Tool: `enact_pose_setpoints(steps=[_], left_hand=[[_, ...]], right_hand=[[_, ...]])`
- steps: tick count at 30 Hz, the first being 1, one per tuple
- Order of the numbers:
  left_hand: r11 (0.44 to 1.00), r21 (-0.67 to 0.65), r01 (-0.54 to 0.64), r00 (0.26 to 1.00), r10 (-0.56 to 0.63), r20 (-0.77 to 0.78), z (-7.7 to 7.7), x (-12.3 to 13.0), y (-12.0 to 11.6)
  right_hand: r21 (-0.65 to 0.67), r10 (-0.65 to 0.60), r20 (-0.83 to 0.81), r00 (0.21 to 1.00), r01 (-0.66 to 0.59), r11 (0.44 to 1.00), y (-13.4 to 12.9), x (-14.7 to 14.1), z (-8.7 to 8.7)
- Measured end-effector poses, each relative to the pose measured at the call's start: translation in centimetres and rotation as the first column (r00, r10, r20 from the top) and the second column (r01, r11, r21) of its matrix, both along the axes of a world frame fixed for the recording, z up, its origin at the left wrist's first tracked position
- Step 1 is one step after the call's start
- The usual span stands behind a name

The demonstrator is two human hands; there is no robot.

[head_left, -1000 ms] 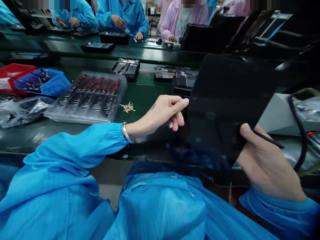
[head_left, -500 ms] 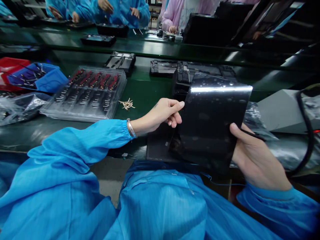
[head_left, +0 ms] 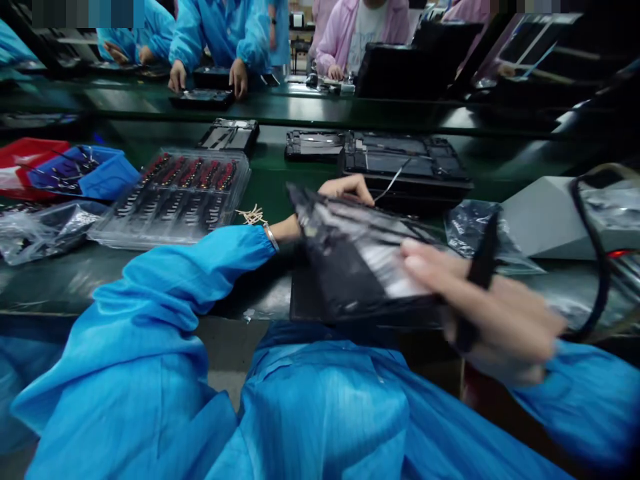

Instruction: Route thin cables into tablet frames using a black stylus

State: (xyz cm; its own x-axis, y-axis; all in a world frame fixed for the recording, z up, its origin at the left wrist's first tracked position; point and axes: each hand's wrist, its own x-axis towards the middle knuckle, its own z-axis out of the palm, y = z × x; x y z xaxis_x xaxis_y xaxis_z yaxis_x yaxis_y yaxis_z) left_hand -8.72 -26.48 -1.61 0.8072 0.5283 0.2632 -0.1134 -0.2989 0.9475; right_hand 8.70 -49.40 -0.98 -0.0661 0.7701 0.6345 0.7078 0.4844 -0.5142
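Both my hands hold a flat black device panel (head_left: 350,267), now turned so its inner side with metal parts faces up, tilted low over a dark mat (head_left: 305,300) at the bench's front edge. My left hand (head_left: 345,189) grips the panel's far edge; most of that hand is hidden behind it. My right hand (head_left: 480,307), blurred by motion, grips the near right corner and also carries a thin black tool (head_left: 477,280) between its fingers.
A clear tray of red-and-black parts (head_left: 175,197) lies at left, with blue and red bins (head_left: 95,172) and plastic bags (head_left: 40,230) beyond. Open black devices (head_left: 405,163) lie on the green belt. A grey box (head_left: 545,220) and cable sit right. Other people work across the bench.
The panel has been flipped from upright with its glossy black face toward me to nearly flat with its inner side up. My right hand swept leftward and lower; my left hand moved behind the panel.
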Motion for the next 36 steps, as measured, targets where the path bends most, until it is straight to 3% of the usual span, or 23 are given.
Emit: enact_pose_setpoints(steps=[2, 4, 7, 9, 12, 15, 17, 19, 21, 23, 25, 28, 30, 33, 36], left_hand=[[0.997, 0.053, 0.063, 0.994, -0.058, -0.095, -1.6, -1.2, 0.9], [0.979, 0.204, -0.001, 0.967, 0.053, -0.251, -2.9, -3.4, 1.8], [0.836, 0.542, -0.08, 0.82, 0.364, -0.441, -3.7, -7.6, 2.2], [0.775, 0.632, 0.002, 0.742, 0.422, -0.52, -3.7, -9.9, 1.4], [0.76, 0.647, 0.064, 0.708, 0.422, -0.566, -4.1, -12.0, -1.1], [0.775, 0.632, 0.004, 0.659, 0.473, -0.585, -5.0, -12.3, -3.2], [0.823, 0.564, -0.072, 0.653, 0.466, -0.596, -5.4, -11.8, -4.0], [0.905, 0.386, -0.179, 0.718, 0.388, -0.578, -5.1, -11.2, -4.6], [0.96, 0.045, -0.275, 0.822, 0.259, -0.507, -4.4, -10.6, -5.5], [0.901, -0.3, -0.313, 0.903, 0.184, -0.389, -3.5, -10.3, -6.7], [0.814, -0.463, -0.35, 0.927, 0.233, -0.293, -2.4, -10.5, -7.6], [0.74, -0.456, -0.494, 0.869, 0.436, -0.233, -0.4, -12.0, -7.8], [0.696, -0.392, -0.601, 0.793, 0.58, -0.185, 1.7, -13.4, -6.6], [0.673, -0.283, -0.684, 0.712, 0.7, -0.054, 5.8, -14.9, -2.6], [0.673, -0.245, -0.697, 0.682, 0.729, 0.059, 10.0, -13.8, 3.7]], right_hand=[[0.123, 0.086, 0.332, 0.94, -0.133, 0.983, -0.1, -0.3, -2.1], [0.185, 0.077, 0.525, 0.848, -0.202, 0.962, -0.3, -0.4, -4.1], [0.177, 0.046, 0.544, 0.838, -0.168, 0.97, -0.7, -0.4, -6.0], [0.144, 0.049, 0.548, 0.835, -0.152, 0.978, -1.1, -0.6, -6.6], [0.083, 0.091, 0.564, 0.821, -0.166, 0.983, -1.2, -0.9, -7.3], [0.054, 0.134, 0.565, 0.814, -0.199, 0.979, -0.9, -0.9, -8.1], [0.07, 0.147, 0.572, 0.807, -0.227, 0.971, -0.6, -0.7, -8.8], [0.101, 0.15, 0.583, 0.798, -0.255, 0.962, -0.1, -0.7, -9.4], [0.125, 0.151, 0.59, 0.793, -0.275, 0.953, 0.3, -0.9, -9.7], [0.142, 0.161, 0.579, 0.8, -0.293, 0.946, 0.8, -1.2, -9.5], [0.161, 0.173, 0.56, 0.81, -0.311, 0.937, 1.2, -1.2, -8.8], [0.226, 0.172, 0.589, 0.789, -0.365, 0.903, 1.9, -0.3, -7.1], [0.264, 0.156, 0.627, 0.763, -0.396, 0.879, 2.6, 0.8, -6.0], [0.311, 0.124, 0.632, 0.765, -0.397, 0.863, 4.3, 2.5, -5.1], [0.341, 0.101, 0.571, 0.815, -0.347, 0.874, 6.6, 3.4, -5.6]])
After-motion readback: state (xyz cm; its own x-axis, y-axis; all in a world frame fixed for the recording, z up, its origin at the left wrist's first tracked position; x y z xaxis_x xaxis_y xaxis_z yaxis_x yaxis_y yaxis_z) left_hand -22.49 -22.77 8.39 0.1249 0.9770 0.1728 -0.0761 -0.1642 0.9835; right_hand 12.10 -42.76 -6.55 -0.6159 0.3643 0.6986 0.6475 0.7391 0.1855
